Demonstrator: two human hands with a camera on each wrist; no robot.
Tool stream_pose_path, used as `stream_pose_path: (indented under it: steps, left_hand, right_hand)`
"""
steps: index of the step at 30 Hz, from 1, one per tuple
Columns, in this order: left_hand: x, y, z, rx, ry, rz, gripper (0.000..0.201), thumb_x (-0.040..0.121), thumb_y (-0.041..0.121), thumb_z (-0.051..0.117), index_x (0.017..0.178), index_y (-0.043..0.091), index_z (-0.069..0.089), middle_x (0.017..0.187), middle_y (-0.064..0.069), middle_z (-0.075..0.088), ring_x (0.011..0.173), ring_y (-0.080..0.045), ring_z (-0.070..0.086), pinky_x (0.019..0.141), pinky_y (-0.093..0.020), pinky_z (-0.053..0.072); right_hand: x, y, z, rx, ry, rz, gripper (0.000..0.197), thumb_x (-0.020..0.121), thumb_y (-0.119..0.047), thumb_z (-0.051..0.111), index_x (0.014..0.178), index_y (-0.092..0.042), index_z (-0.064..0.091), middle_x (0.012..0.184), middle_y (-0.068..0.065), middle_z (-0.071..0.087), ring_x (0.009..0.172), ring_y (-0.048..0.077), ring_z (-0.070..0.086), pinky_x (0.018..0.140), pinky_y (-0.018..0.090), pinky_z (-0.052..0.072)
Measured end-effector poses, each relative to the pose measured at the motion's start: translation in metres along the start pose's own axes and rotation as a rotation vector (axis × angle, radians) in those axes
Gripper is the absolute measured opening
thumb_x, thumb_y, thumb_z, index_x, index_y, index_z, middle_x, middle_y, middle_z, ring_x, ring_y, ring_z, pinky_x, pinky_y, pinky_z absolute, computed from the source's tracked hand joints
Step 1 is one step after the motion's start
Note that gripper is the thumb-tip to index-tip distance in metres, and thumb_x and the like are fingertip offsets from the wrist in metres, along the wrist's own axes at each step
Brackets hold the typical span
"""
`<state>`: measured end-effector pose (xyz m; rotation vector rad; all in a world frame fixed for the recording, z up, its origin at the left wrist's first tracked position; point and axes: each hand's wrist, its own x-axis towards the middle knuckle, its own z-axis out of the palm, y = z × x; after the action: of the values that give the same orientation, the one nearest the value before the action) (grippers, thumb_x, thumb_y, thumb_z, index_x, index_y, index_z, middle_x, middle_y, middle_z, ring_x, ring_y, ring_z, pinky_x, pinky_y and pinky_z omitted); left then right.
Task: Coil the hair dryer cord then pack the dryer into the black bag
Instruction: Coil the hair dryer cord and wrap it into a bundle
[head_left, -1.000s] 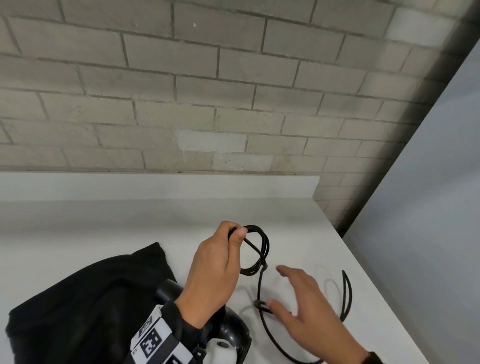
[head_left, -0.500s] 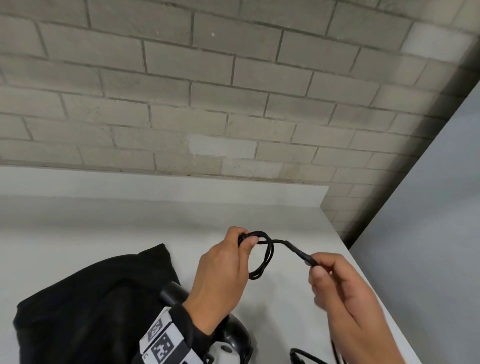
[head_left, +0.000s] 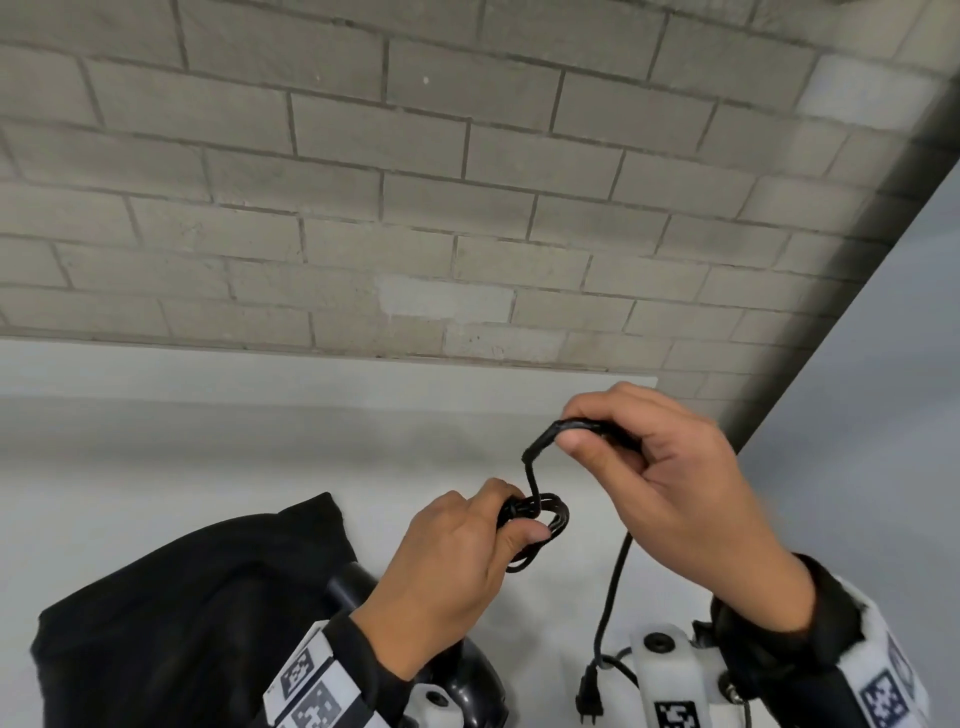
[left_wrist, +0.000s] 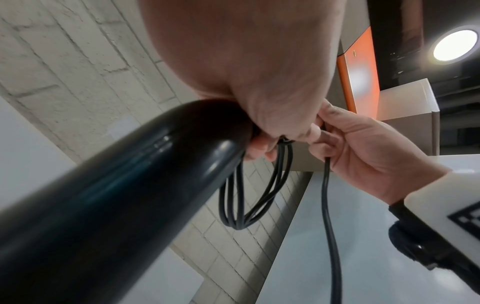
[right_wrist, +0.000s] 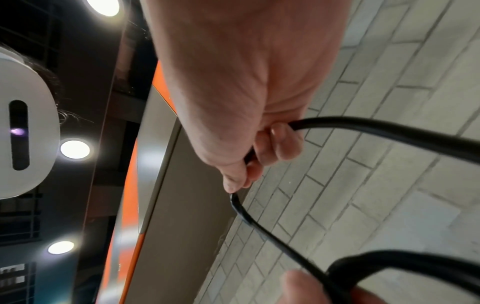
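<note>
Grey block wall (head_left: 363, 208) backs a pale table (head_left: 156, 467), and the coil of cord (head_left: 540, 525) is the landmark for everything else.

That coil, a few small loops bunched together, sits pinched in the left hand (head_left: 447, 566), fingers and thumb curled round it, held up off the table. In the left wrist view the same hand also appears to hold the black handle of the hair dryer (left_wrist: 130, 195), the loops hanging just beside its end. Up and to the right of the coil, the right hand (head_left: 670, 483) has its grip closed on the next length of cord, thumb and curled fingers pinching it where it bends over the thumb. From that pinch one short run drops straight down into the coil; the other run leaves the hand and hangs below and to the right of the coil, ending in the plug (head_left: 589, 699) near the bottom edge of the head view.

So the free cord lies on the right-hand side of the coil, with its long axis running roughly up and down, and the right hand is the nearer one to it. The next wrap likely means bringing that pinch down toward the left thumb.

Left of and below the coil lies the black bag (head_left: 182, 613) on the table, touching the dryer's body (head_left: 467, 680); the dryer is not yet inside.
</note>
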<state>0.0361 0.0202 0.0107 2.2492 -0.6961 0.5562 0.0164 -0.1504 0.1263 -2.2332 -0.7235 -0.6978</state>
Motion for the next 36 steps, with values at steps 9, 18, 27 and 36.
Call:
stream_pose_path:
  steps: [9,18,27,36]
  left_hand:
    - [-0.001,0.005,-0.005,0.064,0.045,0.005,0.045,0.098,0.057,0.037,0.080,0.020,0.057,0.047,0.010,0.048,0.044,-0.013,0.047,0.057,-0.006,0.024]
    - [-0.004,0.007,-0.008,-0.011,0.098,0.053,0.046,0.106,0.047,0.023,0.079,0.020,0.050,0.054,0.010,0.048,0.049,-0.012,0.044,0.056,-0.018,0.031]
    - [-0.007,-0.001,-0.006,-0.147,0.127,0.024,0.040,0.104,0.055,0.020,0.089,0.032,0.049,0.065,0.021,0.046,0.060,-0.011,0.047,0.057,-0.018,0.036]
    - [-0.004,0.001,-0.005,-0.204,0.056,-0.114,0.034,0.100,0.057,0.022,0.089,0.038,0.047,0.077,0.035,0.056,0.067,0.006,0.052,0.060,-0.010,0.034]
  right_hand:
    - [0.012,-0.002,0.028,0.196,-0.068,0.041,0.003,0.091,-0.019,0.066,0.090,-0.019,0.068,0.076,-0.020,0.059,0.069,0.002,0.056,0.065,0.008,0.039]
    - [-0.011,0.049,0.049,0.523,0.003,0.480,0.012,0.094,-0.022,0.062,0.103,-0.028,0.066,0.072,-0.002,0.068,0.062,0.007,0.054,0.062,0.023,0.043]
    - [-0.050,0.061,0.062,0.755,-0.161,0.513,0.041,0.087,-0.051,0.064,0.111,-0.018,0.068,0.086,0.009,0.069,0.075,0.020,0.059,0.064,0.035,0.048]
    - [-0.063,0.059,0.062,0.632,-0.304,0.470,0.030,0.091,-0.002,0.065,0.115,-0.019,0.066,0.106,0.006,0.072,0.103,0.021,0.067,0.091,0.032,0.052]
